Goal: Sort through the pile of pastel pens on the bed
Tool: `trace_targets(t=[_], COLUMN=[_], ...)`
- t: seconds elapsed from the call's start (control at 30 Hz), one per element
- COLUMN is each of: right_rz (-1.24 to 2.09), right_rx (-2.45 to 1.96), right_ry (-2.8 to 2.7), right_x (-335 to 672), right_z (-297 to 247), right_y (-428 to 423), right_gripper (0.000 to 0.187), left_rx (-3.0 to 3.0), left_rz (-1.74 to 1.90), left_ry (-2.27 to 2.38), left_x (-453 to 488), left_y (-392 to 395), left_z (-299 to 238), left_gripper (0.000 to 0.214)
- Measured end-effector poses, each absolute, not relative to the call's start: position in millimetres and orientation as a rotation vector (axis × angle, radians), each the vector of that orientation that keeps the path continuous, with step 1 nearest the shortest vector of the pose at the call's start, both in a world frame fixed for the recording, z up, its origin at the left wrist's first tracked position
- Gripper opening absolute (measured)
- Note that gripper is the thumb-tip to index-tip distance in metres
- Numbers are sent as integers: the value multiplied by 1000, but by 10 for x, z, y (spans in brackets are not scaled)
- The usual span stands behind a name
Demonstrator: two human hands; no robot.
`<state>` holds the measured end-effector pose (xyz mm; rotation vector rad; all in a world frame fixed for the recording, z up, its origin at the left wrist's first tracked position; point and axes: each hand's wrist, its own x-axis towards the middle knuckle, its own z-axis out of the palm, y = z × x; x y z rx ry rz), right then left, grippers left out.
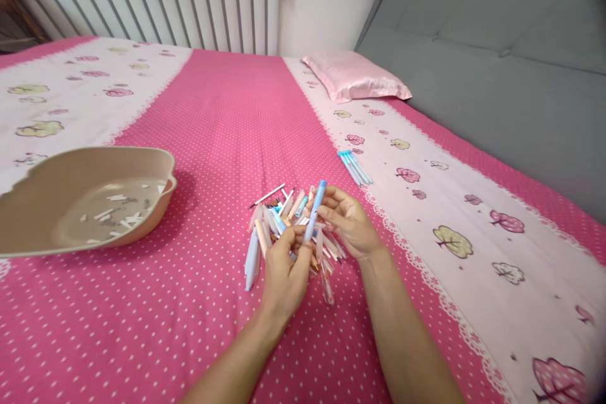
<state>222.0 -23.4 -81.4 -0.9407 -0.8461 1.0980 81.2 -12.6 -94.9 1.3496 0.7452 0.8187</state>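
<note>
A blue-capped pen (320,194) with a pale lavender barrel stands nearly upright between my two hands. The fingers of my left hand (285,274) are closed around its lower end. Higher up, my right hand (349,222) pinches the pen near its cap with thumb and fingers. Below and behind both hands lies a loose pile of pens and pen parts (262,237) in pink, peach, blue, white and clear. My hands hide part of that pile. To the right, several blue pens (355,168) lie side by side in a neat row.
On the left sits a beige plastic basin (57,192) with small white scraps (113,214) inside. The pink dotted bedspread (227,113) lies under everything. A pink pillow (355,76) rests by the grey headboard (483,57), and a white radiator (189,0) stands behind the bed.
</note>
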Motion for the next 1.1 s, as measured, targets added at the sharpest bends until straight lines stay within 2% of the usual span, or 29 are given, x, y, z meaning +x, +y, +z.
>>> trace_targets(t=[0.53, 1.1], right_rz=[1146, 1190], right_rx=[-925, -922], right_ry=[-886, -882], right_x=[2217, 2226], right_z=[-831, -814], right_y=[-233, -246], right_gripper=[30, 32], left_rx=[1316, 1308], left_rz=[825, 849], left_ry=[747, 755], left_x=[826, 827], left_y=[-120, -127], left_z=[-933, -906], left_gripper=[16, 21])
